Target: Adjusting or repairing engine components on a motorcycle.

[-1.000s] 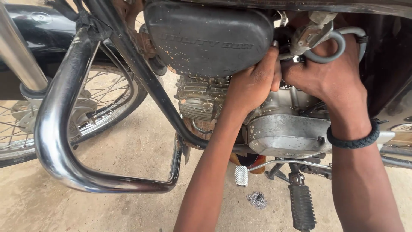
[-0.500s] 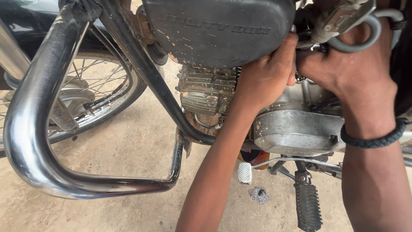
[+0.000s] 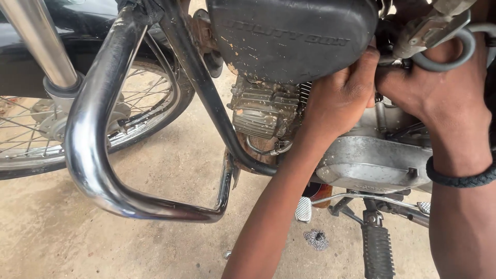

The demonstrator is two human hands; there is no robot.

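A motorcycle stands on a concrete floor, seen from its left side. My left hand [image 3: 338, 98] reaches up behind the black side cover [image 3: 294, 39], fingers curled on something hidden above the silver engine case [image 3: 374, 165]. My right hand [image 3: 439, 93], with a black braided band at the wrist, presses in beside it, just under a grey hose loop [image 3: 447, 59] and a metal bracket. What either hand grips is hidden by the fingers and the cover. The finned cylinder [image 3: 263, 116] sits just left of my left forearm.
A chrome crash bar [image 3: 98, 165] loops out at the left, in front of the spoked front wheel [image 3: 88, 119] and fork tube [image 3: 44, 46]. A black footpeg [image 3: 377, 250] and gear lever pad [image 3: 303, 209] hang below the engine. A small metal part [image 3: 316, 238] lies on the floor.
The view has moved closer and a little lower, so the motorcycle fills more of the frame. Both hands stay at the same spot behind the side cover.
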